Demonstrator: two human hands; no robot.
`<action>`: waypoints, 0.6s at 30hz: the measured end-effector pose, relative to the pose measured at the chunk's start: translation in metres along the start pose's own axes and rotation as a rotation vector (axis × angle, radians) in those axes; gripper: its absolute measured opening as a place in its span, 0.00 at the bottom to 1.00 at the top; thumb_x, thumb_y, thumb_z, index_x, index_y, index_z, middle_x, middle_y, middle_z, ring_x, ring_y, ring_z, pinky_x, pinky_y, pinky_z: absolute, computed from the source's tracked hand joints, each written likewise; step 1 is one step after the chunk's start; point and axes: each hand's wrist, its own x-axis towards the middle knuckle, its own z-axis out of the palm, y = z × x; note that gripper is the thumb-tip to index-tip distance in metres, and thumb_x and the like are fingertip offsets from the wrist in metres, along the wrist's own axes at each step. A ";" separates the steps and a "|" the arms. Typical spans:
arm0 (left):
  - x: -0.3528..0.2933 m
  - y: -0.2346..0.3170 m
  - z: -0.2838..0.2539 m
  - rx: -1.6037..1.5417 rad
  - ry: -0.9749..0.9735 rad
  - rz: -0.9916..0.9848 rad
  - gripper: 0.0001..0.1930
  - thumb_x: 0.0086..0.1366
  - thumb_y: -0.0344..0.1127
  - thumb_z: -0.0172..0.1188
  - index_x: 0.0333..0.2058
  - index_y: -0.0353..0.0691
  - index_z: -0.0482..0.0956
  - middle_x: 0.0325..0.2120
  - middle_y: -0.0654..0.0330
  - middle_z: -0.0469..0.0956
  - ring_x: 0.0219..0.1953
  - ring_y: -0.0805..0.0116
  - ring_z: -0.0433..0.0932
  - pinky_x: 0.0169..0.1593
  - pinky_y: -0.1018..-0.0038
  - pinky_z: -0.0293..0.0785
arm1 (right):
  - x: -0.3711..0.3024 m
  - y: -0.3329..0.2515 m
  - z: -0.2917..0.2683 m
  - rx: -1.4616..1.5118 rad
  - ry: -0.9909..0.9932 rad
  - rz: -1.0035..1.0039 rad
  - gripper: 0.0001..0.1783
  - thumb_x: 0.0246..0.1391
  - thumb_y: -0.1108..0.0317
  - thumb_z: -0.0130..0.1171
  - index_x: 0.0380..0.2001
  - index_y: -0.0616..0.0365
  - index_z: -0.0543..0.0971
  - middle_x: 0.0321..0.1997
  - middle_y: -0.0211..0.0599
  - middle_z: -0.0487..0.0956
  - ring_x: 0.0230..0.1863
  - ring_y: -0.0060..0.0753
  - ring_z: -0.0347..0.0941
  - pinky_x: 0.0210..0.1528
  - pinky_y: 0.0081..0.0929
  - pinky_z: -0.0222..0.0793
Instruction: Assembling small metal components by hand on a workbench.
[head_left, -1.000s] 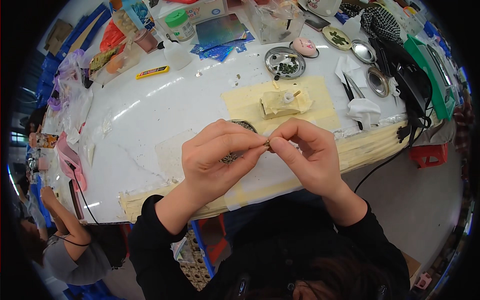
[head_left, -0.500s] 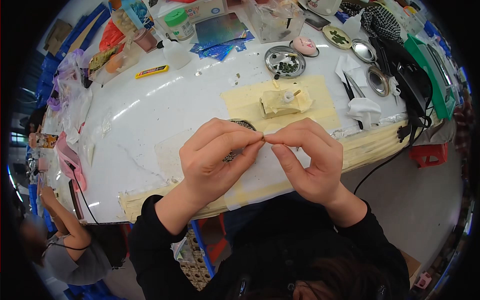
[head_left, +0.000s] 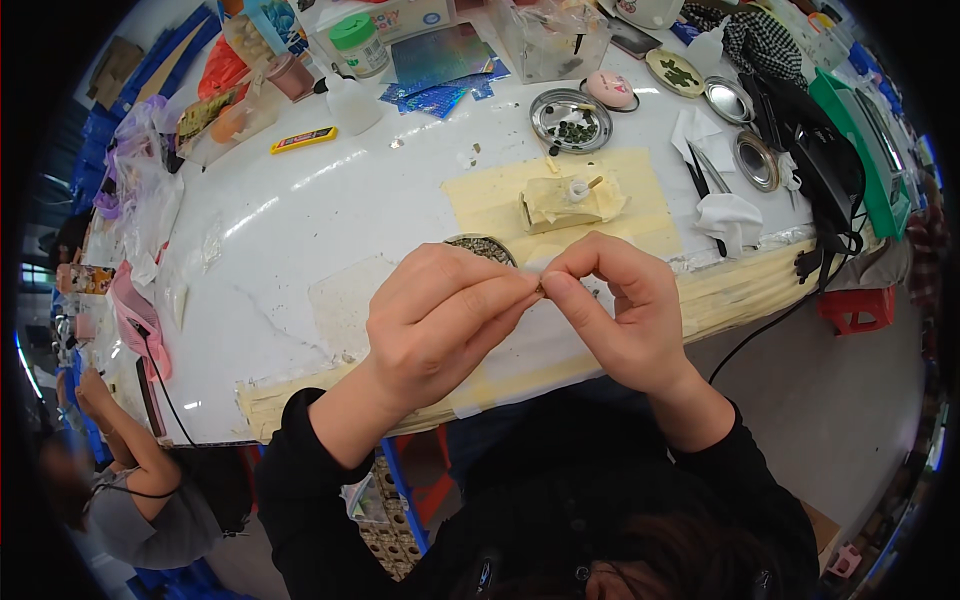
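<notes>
head view: left hand [head_left: 430, 325] and right hand [head_left: 628, 315] meet over the bench edge, fingertips nearly touching. small dark piece [head_left: 541, 289] sits right at the meeting point, mostly covered, so its full outline isn't readable. left fingers are bunched narrow on it; right thumb and index close in a narrow pinch from the other side, other right fingers curled. can't tell which hand carries more of it.

handling, my read: very light, near no weight to feel. probably stiff, doesn't look like it sags. material unclear; if thin, likely brittle, so light pressure. smooth faces could slip. best hold: opposite edges, thumb and index pads, no squeezing across the middle. drop risk looks bigger than crush risk.

around it: round dish [head_left: 483, 248] of small bits just behind left hand, partly hidden by it. tape-covered block [head_left: 570, 206] beyond the hands, on yellowish sheet [head_left: 645, 185]. tweezers [head_left: 698, 175] farther right, well apart from both hands.
</notes>
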 end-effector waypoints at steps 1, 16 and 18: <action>0.001 0.000 -0.001 -0.031 -0.009 -0.017 0.13 0.49 0.19 0.72 0.35 0.35 0.83 0.30 0.58 0.82 0.30 0.65 0.80 0.31 0.75 0.75 | -0.001 0.001 0.000 0.065 -0.008 0.041 0.05 0.57 0.73 0.63 0.31 0.65 0.80 0.28 0.33 0.79 0.31 0.21 0.74 0.36 0.21 0.69; 0.002 0.002 -0.001 -0.088 -0.022 -0.179 0.11 0.52 0.19 0.70 0.35 0.34 0.84 0.30 0.56 0.82 0.31 0.67 0.80 0.34 0.76 0.75 | 0.000 -0.002 0.001 -0.243 0.070 -0.196 0.04 0.53 0.75 0.66 0.32 0.62 0.81 0.30 0.35 0.80 0.31 0.29 0.76 0.35 0.25 0.71; 0.002 0.002 0.000 -0.030 0.003 -0.136 0.11 0.50 0.19 0.70 0.35 0.35 0.84 0.29 0.57 0.81 0.30 0.66 0.80 0.32 0.75 0.75 | 0.000 -0.005 0.004 -0.388 0.118 -0.299 0.06 0.48 0.76 0.68 0.31 0.61 0.81 0.30 0.37 0.79 0.29 0.34 0.76 0.32 0.27 0.71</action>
